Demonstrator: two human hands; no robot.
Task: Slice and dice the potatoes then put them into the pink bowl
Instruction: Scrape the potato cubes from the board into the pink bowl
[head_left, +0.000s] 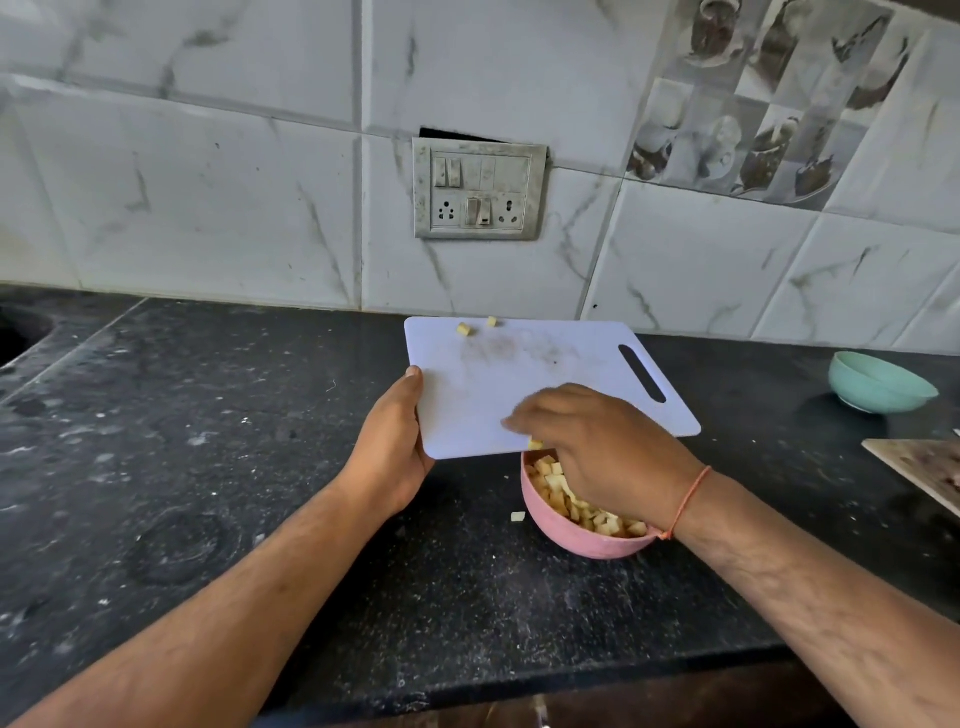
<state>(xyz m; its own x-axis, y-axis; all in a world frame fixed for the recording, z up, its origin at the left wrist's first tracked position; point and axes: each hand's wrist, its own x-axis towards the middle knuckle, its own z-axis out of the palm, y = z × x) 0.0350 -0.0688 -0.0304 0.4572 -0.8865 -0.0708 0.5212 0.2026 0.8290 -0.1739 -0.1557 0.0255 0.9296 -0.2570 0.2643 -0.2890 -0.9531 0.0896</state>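
Pink round bowl (571, 540) brims with cubed potatoes (558, 493).

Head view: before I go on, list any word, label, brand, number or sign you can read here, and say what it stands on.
None: no readable text in this view.
Switchboard on the tiled wall: switches and sockets only, no legible marking.
Picture tiles: printed cups, no lettering readable.
White cutting board, pink bowl and green bowl: plain, no label or brand shows.
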